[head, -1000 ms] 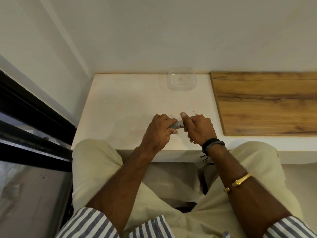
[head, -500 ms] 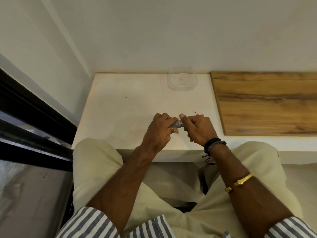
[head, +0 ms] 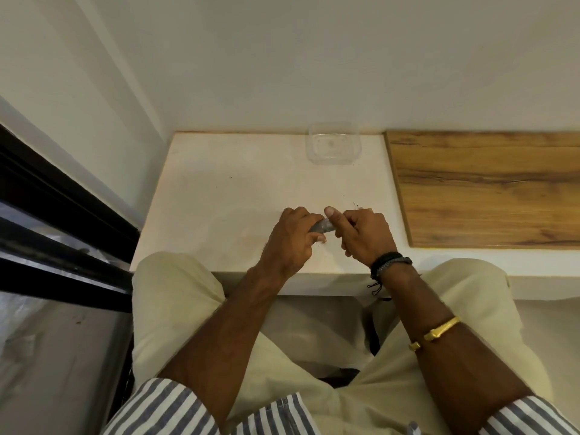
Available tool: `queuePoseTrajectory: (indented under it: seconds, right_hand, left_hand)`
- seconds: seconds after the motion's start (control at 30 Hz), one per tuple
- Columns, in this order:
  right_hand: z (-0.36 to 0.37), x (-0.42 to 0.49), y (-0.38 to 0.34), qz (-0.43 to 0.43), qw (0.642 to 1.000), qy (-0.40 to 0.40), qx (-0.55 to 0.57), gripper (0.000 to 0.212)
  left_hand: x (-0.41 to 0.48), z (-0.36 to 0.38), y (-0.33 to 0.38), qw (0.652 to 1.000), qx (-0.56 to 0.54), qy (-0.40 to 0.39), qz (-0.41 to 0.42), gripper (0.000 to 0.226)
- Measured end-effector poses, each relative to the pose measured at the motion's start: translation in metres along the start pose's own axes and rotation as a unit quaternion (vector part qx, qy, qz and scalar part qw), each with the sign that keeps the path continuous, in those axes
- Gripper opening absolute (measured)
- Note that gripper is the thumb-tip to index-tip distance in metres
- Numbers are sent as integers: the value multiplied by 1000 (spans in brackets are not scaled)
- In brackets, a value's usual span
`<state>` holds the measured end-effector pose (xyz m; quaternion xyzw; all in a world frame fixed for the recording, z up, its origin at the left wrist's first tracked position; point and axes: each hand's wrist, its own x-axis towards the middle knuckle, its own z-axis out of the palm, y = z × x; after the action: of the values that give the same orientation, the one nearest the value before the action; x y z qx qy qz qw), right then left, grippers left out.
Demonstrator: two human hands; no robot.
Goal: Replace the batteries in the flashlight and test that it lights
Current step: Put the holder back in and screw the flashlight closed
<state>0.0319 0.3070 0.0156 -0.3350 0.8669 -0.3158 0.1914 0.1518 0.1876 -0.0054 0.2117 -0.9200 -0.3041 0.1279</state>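
Gripping the grey flashlight between them, left hand and right hand were both clamped on its barrel, likely twisting; no batteries or beam visible, so swap and test looked outstanding.

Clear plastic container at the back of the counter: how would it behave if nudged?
The clear plastic container looks thin-walled and empty, so probably light and apt to slide on the smooth white counter. Low and wide, so unlikely to tip.
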Motion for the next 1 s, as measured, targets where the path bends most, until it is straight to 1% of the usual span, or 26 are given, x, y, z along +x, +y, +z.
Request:
queuePoseTrajectory:
  seconds: [0.03, 0.13, 0.2, 0.27, 0.37, 0.5, 0.6, 0.67, 0.73, 0.8, 0.83, 0.9, 1.0]
  right_hand:
    - [-1, 0, 0, 2, 1000, -6, 19, 59]
    - [-6, -2, 0, -32, 993, -54, 96, 29]
    - [-8, -2, 2, -75, 991, -63, 88, 30]
    - [-7, -2, 2, -95, 992, -54, 70, 27]
    - [-6, 0, 3, -100, 993, -44, 45, 22]
    - [0, 0, 0, -129, 992, -11, -9, 18]
    - [5, 3, 0, -137, 991, 5, -7, 19]
    - [6, 3, 1, -138, 990, 25, 17, 18]
    - [11, 1, 1, -121, 989, 51, 72, 20]
    - [17, 0, 0, -65, 983, 52, 162, 24]
    - [20, 0, 0, -28, 973, 42, 223, 24]
    - [28, -2, -1, 30, 937, 19, 348, 23]
    - [36, -5, -3, 89, 868, 4, 489, 25]
  left_hand:
    - [0, -1, 0, 1000, -4, 0, -1, 28]
    - [2, -3, -4, 1000, -22, -2, -20, 27]
    - [3, -3, -6, 999, -24, -16, -33, 33]
    - [3, -2, -8, 999, -27, -24, -34, 35]
    - [4, 1, -9, 999, -33, -22, -25, 31]
    - [3, 3, -13, 999, -35, -12, -20, 23]
    - [2, 3, -13, 999, -32, -2, -15, 22]
    - [4, 2, -11, 1000, -23, 14, -12, 23]
    - [5, 0, -11, 999, -17, 37, -9, 27]
    - [5, -2, -11, 998, -18, 67, -7, 29]
    - [4, -3, -11, 997, -19, 79, -3, 29]
    - [2, -4, -9, 995, -29, 97, 1, 29]
    - [3, -4, -6, 993, -66, 100, -22, 36]
